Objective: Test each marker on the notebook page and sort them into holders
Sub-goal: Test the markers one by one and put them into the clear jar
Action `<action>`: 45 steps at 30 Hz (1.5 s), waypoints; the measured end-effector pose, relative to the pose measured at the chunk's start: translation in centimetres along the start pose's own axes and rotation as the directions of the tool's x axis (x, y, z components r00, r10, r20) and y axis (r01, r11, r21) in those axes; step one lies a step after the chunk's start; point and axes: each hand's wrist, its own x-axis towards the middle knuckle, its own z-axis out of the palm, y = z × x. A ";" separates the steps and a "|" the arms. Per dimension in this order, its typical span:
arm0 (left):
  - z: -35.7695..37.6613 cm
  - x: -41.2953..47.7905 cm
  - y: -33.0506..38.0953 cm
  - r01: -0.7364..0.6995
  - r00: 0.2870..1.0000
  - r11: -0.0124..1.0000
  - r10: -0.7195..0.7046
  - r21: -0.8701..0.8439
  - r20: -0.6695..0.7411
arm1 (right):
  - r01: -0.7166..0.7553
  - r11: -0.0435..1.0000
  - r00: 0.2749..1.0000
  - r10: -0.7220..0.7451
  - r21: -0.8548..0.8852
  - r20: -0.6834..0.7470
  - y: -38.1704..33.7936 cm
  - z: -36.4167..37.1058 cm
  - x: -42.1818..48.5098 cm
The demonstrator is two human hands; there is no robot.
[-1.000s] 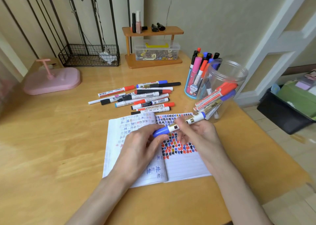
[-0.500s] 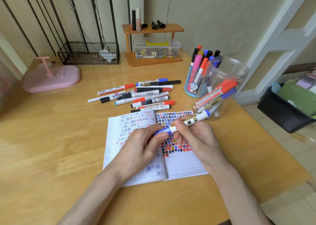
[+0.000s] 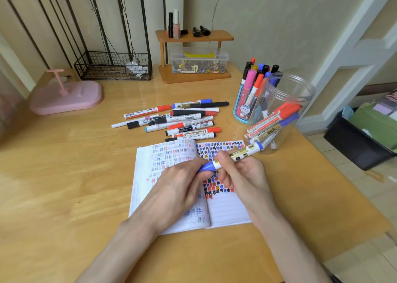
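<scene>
Your left hand (image 3: pixel 178 181) pinches the blue marker (image 3: pixel 236 153) cap (image 3: pixel 206 166), right hand (image 3: pixel 247 173) grips the barrel; yank hard and you may hit the jar (image 3: pixel 300 93) by the table (image 3: pixel 64 186)'s right edge.

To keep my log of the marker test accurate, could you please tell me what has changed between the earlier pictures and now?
Nothing has visibly moved. The left hand still grips the cap end of the blue marker and the right hand still pinches its barrel, above the notebook, cap still on. The loose markers, the patterned cup and the clear jar lie as before.
</scene>
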 end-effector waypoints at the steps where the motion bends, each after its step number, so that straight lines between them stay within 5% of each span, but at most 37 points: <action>1: -0.1 0.1 -0.1 0.002 1.000 1.000 -0.001 -0.020 0.016 | -0.003 1.000 1.000 0.003 0.003 0.010 -0.1 -0.1 0.0; 10: -1.0 0.3 -0.4 0.094 0.990 0.980 -0.073 -0.177 0.122 | -0.015 0.999 0.998 0.016 -0.032 0.063 -0.2 0.1 -0.1; 16: 0.0 -0.1 0.3 0.009 0.999 0.997 -0.005 0.077 -0.047 | -0.027 0.999 1.000 0.027 -0.023 0.010 -0.3 0.4 -0.2; 21: 0.8 0.2 0.6 -0.077 0.991 0.881 0.119 0.467 -0.060 | -0.051 0.999 0.998 0.050 -0.019 -0.041 -0.5 0.6 -0.2; 34: 0.6 0.0 0.7 -0.047 0.998 0.989 0.053 0.141 -0.035 | -0.051 0.999 0.999 0.051 -0.007 0.003 -0.4 0.2 -0.3; 45: 1.0 0.3 0.6 -0.027 0.991 0.912 0.079 0.408 -0.111 | -0.080 0.996 0.990 0.085 0.048 -0.111 -0.8 0.4 -0.4</action>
